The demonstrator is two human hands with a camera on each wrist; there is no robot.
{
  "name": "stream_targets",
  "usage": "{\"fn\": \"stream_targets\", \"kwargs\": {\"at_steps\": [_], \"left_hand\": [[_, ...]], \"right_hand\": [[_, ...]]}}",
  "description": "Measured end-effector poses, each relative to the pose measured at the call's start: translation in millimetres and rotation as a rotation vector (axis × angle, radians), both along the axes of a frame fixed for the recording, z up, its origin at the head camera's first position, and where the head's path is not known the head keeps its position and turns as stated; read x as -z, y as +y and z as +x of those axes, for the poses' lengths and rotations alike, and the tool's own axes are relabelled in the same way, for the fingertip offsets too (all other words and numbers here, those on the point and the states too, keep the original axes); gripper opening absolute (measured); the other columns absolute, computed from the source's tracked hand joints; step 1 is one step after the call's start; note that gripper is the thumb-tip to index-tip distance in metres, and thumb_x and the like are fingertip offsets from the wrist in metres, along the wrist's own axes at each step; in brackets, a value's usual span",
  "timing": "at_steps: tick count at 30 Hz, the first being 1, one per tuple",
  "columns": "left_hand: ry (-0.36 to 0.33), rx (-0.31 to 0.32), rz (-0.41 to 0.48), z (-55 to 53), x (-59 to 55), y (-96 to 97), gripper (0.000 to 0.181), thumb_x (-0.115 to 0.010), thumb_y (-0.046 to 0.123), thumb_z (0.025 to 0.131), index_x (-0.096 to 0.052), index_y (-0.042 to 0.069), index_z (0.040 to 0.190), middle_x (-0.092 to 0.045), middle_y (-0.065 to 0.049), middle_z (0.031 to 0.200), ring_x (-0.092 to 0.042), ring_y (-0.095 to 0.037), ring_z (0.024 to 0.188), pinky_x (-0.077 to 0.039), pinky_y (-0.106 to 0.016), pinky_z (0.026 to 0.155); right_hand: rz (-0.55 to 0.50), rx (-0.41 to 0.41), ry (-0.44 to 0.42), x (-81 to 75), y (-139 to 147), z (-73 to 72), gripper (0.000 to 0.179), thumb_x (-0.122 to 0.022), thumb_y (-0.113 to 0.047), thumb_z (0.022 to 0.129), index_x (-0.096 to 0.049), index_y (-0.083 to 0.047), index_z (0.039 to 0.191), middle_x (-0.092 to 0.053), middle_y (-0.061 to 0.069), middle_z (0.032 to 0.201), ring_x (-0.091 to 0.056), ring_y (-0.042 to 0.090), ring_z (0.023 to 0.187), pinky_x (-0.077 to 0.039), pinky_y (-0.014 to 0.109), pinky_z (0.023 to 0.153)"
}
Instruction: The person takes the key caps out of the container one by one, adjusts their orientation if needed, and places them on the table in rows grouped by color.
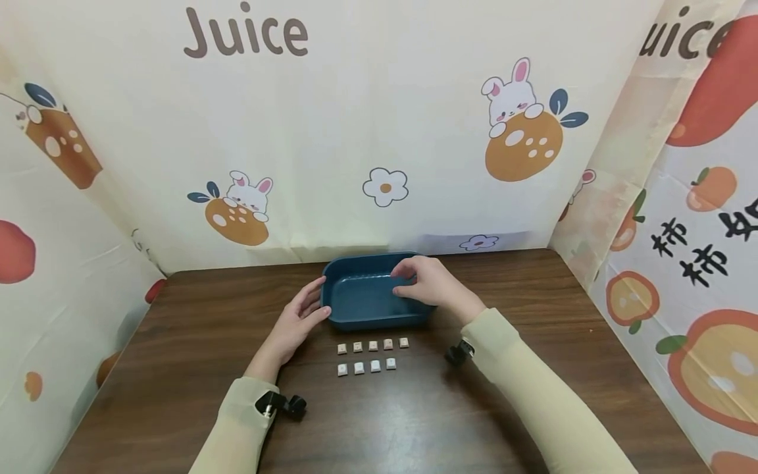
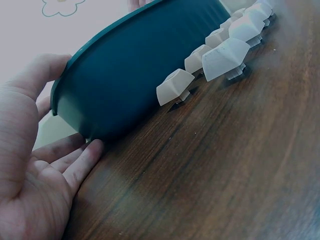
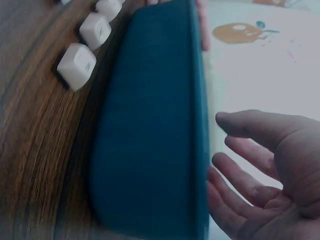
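Observation:
A dark blue rectangular tray stands at the back of the wooden table. My left hand is at its left end, thumb and fingers spread and touching the outside near the rim. In the left wrist view, the lower fingers lie low against the tray's end by the tabletop. My right hand hovers over the tray's right part, fingers loosely bent, thumb and forefinger apart with nothing between them. Several keycaps sit in two rows before the tray: a beige row behind, a white row in front.
The dark brown table meets a printed cloth backdrop just behind the tray, with more cloth at both sides. Black camera mounts are strapped on the left wrist and right wrist.

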State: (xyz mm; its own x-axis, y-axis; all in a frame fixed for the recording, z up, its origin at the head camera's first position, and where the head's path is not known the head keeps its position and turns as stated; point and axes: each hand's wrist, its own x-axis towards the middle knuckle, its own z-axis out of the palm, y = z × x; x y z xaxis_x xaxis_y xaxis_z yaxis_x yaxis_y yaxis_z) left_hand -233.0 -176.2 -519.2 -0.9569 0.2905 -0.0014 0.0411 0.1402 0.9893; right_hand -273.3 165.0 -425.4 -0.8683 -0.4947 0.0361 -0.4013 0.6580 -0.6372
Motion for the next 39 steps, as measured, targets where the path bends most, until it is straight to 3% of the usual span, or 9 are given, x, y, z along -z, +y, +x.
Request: {"fn": "stream_targets", "kwargs": {"at_steps": [6,14,22,30,39], "left_hand": [[-0.018,-0.009,0.003,1.8,-2.2,0.6,0.069,-0.069,0.021,0.110,-0.038,0.025,0.171,-0.038,-0.019,0.173,-0.041,-0.044,0.156,-0.037,-0.060,0.124],[-0.004,-0.011,-0.005,0.8,-2.2,0.8,0.069,-0.070,0.022,0.110,-0.038,0.025,0.171,-0.038,-0.017,0.173,-0.041,-0.042,0.156,-0.036,-0.059,0.124],[0.002,-0.013,-0.012,1.0,-2.2,0.1,0.070,-0.071,0.025,0.109,-0.038,0.026,0.171,-0.037,-0.016,0.174,-0.041,-0.042,0.156,-0.037,-0.058,0.124],[0.006,-0.010,-0.011,1.1,-0.4,0.3,0.069,-0.072,0.026,0.109,-0.039,0.027,0.170,-0.037,-0.016,0.174,-0.042,-0.041,0.156,-0.038,-0.058,0.124],[0.020,-0.007,-0.010,0.9,0.3,-0.3,0.069,-0.071,0.025,0.109,-0.039,0.027,0.171,-0.036,-0.015,0.174,-0.040,-0.041,0.157,-0.037,-0.057,0.124]], "right_hand": [[0.066,0.040,-0.051,12.6,-9,-15.4,0.043,-0.085,-0.019,0.098,-0.073,-0.001,0.135,-0.072,0.016,0.136,-0.066,0.034,0.127,-0.055,0.051,0.110],[0.127,0.076,-0.080,25.9,-15,-23.6,0.044,-0.084,-0.023,0.098,-0.071,-0.003,0.134,-0.071,0.018,0.139,-0.069,0.034,0.125,-0.055,0.050,0.110],[0.131,0.104,-0.107,34.1,-23,-28.5,0.041,-0.087,-0.017,0.095,-0.073,-0.001,0.129,-0.072,0.019,0.132,-0.071,0.033,0.118,-0.057,0.048,0.107],[0.102,0.154,-0.106,48.7,-29,-35.0,0.035,-0.089,-0.019,0.093,-0.075,-0.004,0.121,-0.073,0.013,0.119,-0.069,0.027,0.109,-0.059,0.045,0.102],[0.107,0.163,-0.105,50.0,-32,-37.3,0.027,-0.088,-0.017,0.095,-0.077,-0.004,0.115,-0.073,0.008,0.105,-0.066,0.024,0.099,-0.058,0.042,0.096]]}}
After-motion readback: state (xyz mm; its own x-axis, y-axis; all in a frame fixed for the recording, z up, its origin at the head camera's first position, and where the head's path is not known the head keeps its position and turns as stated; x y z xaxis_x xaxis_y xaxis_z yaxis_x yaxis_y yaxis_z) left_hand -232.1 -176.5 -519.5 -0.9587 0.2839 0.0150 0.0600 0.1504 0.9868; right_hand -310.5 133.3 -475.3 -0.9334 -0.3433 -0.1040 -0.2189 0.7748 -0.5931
